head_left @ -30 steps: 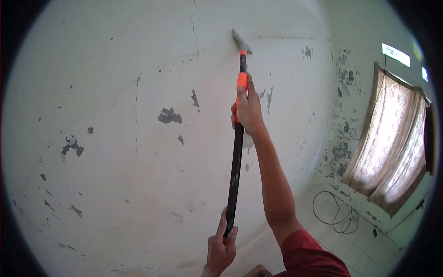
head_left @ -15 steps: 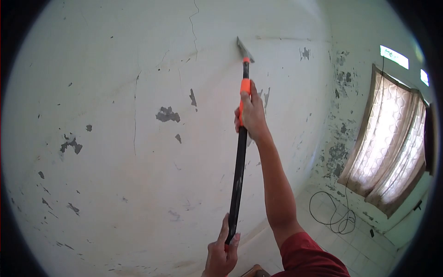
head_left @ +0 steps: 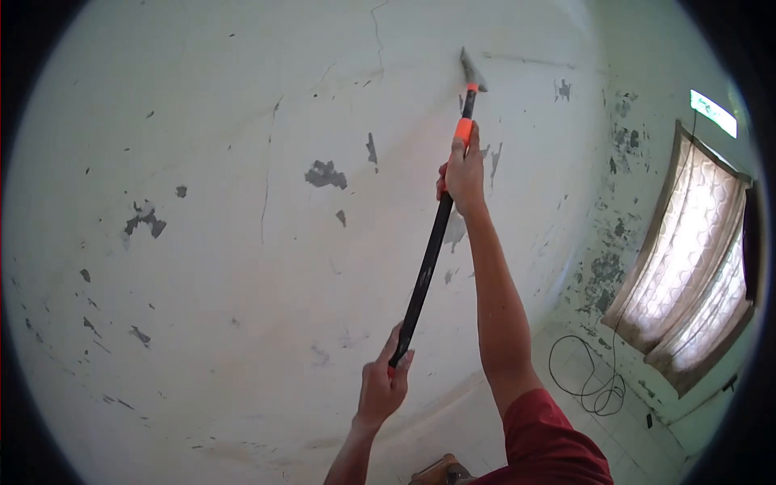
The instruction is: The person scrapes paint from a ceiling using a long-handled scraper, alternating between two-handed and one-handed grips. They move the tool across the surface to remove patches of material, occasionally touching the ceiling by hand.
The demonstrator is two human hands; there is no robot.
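Observation:
A long-handled scraper [head_left: 426,273] with a black shaft and orange grip reaches up across the wall. Its wide metal blade [head_left: 472,71] is at the wall's upper part; whether the edge touches cannot be made out. My right hand [head_left: 465,174] is wrapped round the orange grip near the blade. Lower down, my left hand [head_left: 384,388] holds the bottom end of the shaft. The pale wall [head_left: 210,299] has grey patches of bared plaster [head_left: 326,175] and thin cracks [head_left: 269,174].
At the right a curtained window [head_left: 683,250] is set in a peeling side wall. A black cable [head_left: 594,388] lies coiled on the tiled floor [head_left: 638,453]. A brown object [head_left: 436,471], partly cut off, is below me.
The scraper has moved up and to the right in view, its shaft leaning further right. Both hands have moved with it, keeping their hold. The whole view has also shifted slightly.

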